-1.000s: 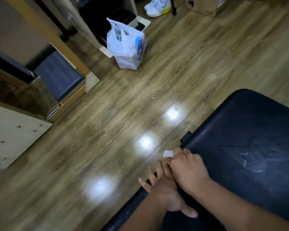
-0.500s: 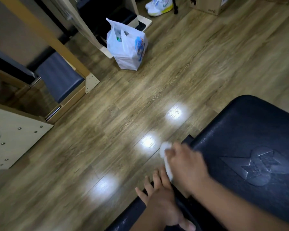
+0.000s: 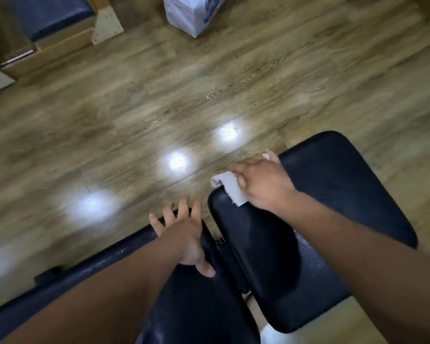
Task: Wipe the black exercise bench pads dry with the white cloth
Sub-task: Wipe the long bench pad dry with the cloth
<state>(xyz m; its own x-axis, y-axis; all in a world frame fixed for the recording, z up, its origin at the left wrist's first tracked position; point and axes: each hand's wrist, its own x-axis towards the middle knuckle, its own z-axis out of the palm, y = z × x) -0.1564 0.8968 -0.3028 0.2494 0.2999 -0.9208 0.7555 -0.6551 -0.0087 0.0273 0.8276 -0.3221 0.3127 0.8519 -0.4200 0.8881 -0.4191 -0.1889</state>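
Exercise room or small gym; home or studio, cannot tell. Black padded bench pads (image 3: 333, 219) in foreground, two sections with narrow gap between. Wood-framed apparatus (image 3: 60, 43) at top left, carrying blue pad (image 3: 50, 16), pale corner plate bolted on. Glossy wood-look plank floor (image 3: 159, 95), three ceiling-light glares (image 3: 178, 161) in row. White plastic bag (image 3: 191, 16) standing on floor, near apparatus.
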